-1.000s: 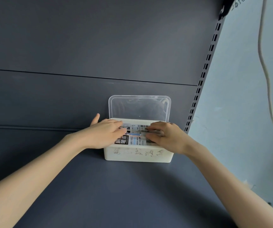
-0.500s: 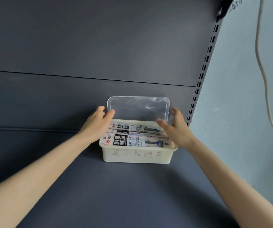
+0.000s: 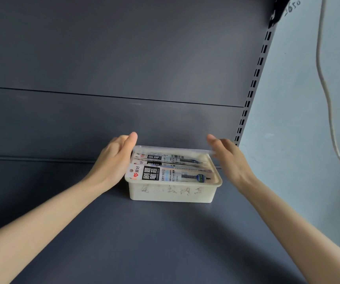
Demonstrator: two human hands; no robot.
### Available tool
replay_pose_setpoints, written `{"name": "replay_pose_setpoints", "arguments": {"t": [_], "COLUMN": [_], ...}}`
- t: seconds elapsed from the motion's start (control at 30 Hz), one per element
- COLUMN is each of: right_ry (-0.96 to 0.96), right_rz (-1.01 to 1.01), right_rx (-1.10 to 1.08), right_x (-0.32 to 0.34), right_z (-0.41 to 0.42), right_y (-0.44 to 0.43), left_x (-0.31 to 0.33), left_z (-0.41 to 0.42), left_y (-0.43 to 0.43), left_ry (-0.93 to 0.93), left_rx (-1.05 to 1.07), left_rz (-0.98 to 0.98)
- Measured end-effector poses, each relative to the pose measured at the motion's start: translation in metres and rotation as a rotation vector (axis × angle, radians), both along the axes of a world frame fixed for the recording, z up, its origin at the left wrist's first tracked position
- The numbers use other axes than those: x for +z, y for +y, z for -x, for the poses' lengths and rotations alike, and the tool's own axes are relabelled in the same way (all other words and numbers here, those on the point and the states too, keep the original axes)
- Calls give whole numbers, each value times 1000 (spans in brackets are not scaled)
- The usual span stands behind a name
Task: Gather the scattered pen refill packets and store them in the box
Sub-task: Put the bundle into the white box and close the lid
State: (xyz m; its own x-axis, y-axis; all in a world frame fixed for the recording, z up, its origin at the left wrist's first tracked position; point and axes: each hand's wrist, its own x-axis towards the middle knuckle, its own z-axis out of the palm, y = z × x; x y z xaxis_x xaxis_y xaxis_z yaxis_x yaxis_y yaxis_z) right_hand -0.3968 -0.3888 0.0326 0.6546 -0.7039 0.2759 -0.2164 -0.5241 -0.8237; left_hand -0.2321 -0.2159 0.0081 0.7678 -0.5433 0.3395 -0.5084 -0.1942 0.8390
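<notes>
A white plastic box (image 3: 171, 194) with faint handwriting on its front wall stands on the dark shelf. Several pen refill packets (image 3: 172, 176) lie flat inside it, the front one's left end resting on the rim. A clear lid (image 3: 171, 149) is tilted low over the back of the box. My left hand (image 3: 113, 160) holds the lid's left edge, thumb on top. At the lid's right corner my right hand (image 3: 229, 158), blurred, holds the other edge. The fingers of both hands are partly hidden.
The dark grey shelf board (image 3: 144, 242) stretches in front of the box, with a grey back panel (image 3: 124, 58) behind. A slotted upright (image 3: 253, 83) rises at the right, beside a pale wall with a hanging white cable (image 3: 329, 99).
My hands left the packets and moved to the upright lid's sides. The lid has swung down from upright to low over the box.
</notes>
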Motion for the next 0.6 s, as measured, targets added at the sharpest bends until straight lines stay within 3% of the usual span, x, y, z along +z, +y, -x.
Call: {"name": "replay_pose_setpoints", "arguments": {"t": [0.3,0.47,0.6], "right_ry": [168,280,413], "right_rz": [181,271,234], "right_rx": [-86,-24,94], "right_x": [-27,-29,-22], "right_z": [3,0,-6], "right_y": [1,-2,-6], "left_x": [-17,-11,1], "left_z": [12,2,4], "left_y": [18,10,-3], "left_ry": [-198,-169,-98], "left_rx": [28,-9,-178], "left_rz": [-84,-175,-364]}}
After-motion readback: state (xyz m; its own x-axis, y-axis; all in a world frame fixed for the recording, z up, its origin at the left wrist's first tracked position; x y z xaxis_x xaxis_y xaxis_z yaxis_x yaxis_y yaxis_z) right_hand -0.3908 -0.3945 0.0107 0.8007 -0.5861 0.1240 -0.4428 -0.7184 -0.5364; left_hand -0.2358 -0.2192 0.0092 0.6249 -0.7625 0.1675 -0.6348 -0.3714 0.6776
